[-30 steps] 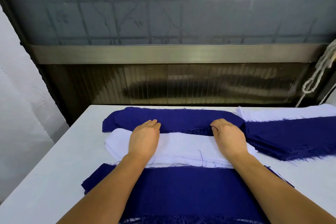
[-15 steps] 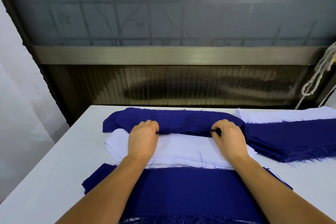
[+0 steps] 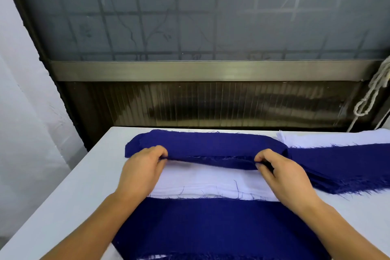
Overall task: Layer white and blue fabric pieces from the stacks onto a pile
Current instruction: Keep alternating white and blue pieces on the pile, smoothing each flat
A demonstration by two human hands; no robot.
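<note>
Filling most of the view, the table (image 3: 63, 196) carries every piece of cloth, and we work across it from the near edge. Nearest to us lies the pile (image 3: 211, 224), its top layer blue, with both our forearms stretched over it. Just beyond the pile, touching its far edge, sits the white stack (image 3: 211, 181), loose blue threads scattered along its near side. Behind that lies the blue stack (image 3: 211, 143), a long band running left to right. At the right we see a second blue heap (image 3: 341, 164) with frayed edges, overlapping another white heap (image 3: 329, 138) by the far corner.

We have the top blue piece (image 3: 211, 159) raised off the blue stack along its near edge, so that edge sags in a shallow curve between our hands, just above the white stack. Our left hand (image 3: 140, 172) pinches its left end, fingers curled tight with the thumb closed against them. Our right hand (image 3: 280, 175) pinches the right end the same way, fingers bent over the cloth edge. Both hands rest over the white stack.

A knotted cord (image 3: 371, 95) hangs at the right, beyond the table.
</note>
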